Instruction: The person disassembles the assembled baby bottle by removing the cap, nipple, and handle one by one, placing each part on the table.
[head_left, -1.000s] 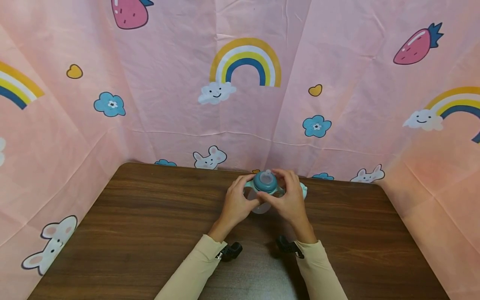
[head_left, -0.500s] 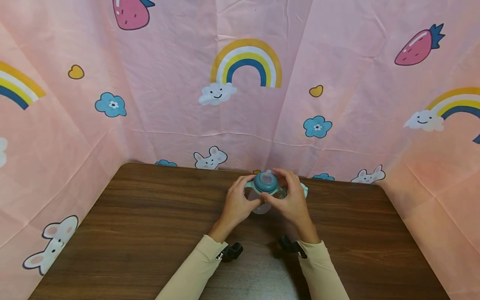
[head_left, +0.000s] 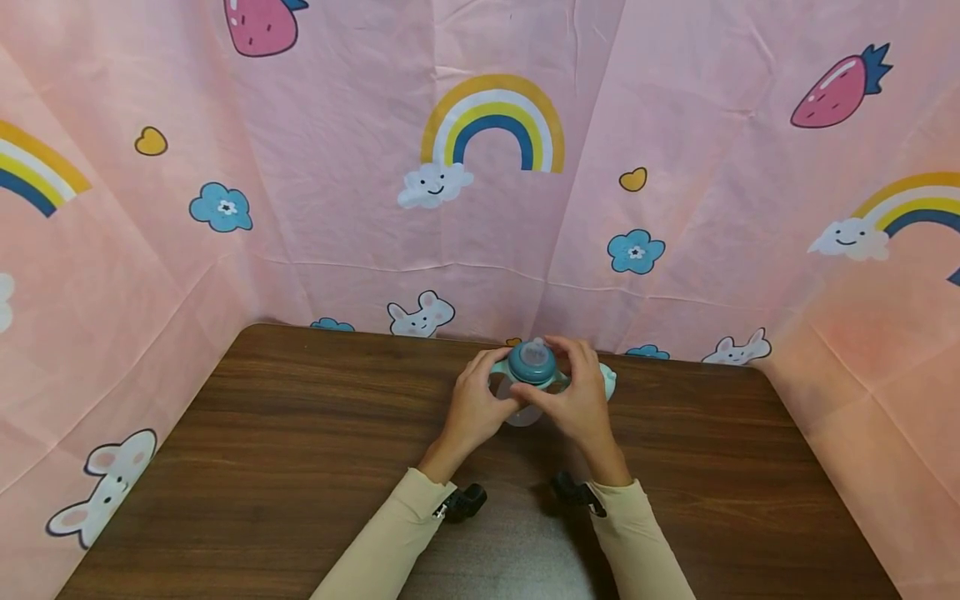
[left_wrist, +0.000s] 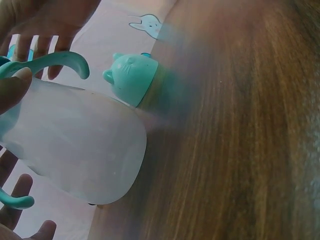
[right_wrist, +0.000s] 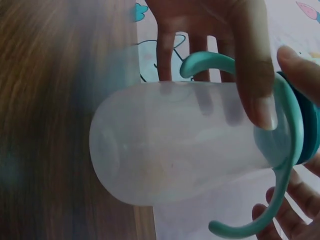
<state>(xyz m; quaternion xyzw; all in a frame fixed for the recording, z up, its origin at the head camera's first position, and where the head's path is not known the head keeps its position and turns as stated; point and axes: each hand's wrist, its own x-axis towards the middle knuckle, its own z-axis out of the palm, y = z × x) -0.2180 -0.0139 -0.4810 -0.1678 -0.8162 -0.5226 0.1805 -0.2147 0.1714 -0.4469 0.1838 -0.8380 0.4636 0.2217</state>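
1. The left hand (head_left: 476, 402) gripped the translucent, round-bottomed plastic bottle (right_wrist: 165, 145), thumb on the near side and fingers behind, parted by the bottle's thickness
2. The right hand (head_left: 582, 402) curved part-closed around the dark teal, ring-shaped plastic collar (head_left: 531, 372), thumb at its near edge and fingers toward its far side
3. Just above the grip, the clear, cone-shaped nipple (head_left: 536, 354) rose from the collar; the mint-green, curved plastic handles (right_wrist: 235, 229) arched out beneath it, and the bottle's body reached below both hands; whether its base touched anything could not be told
4. Just beyond the right hand sat the mint-green, cat-eared plastic cap (left_wrist: 131, 77)
5. Behind the grip, black wrist-worn devices (head_left: 465, 502) sat by beige fabric sleeves (head_left: 390, 533)
6. Below the grip spread the dark brown, wood-grained table (head_left: 300, 467)
7. Farthest beyond the grip hung the pink, rainbow-printed cloth backdrop (head_left: 337, 225)
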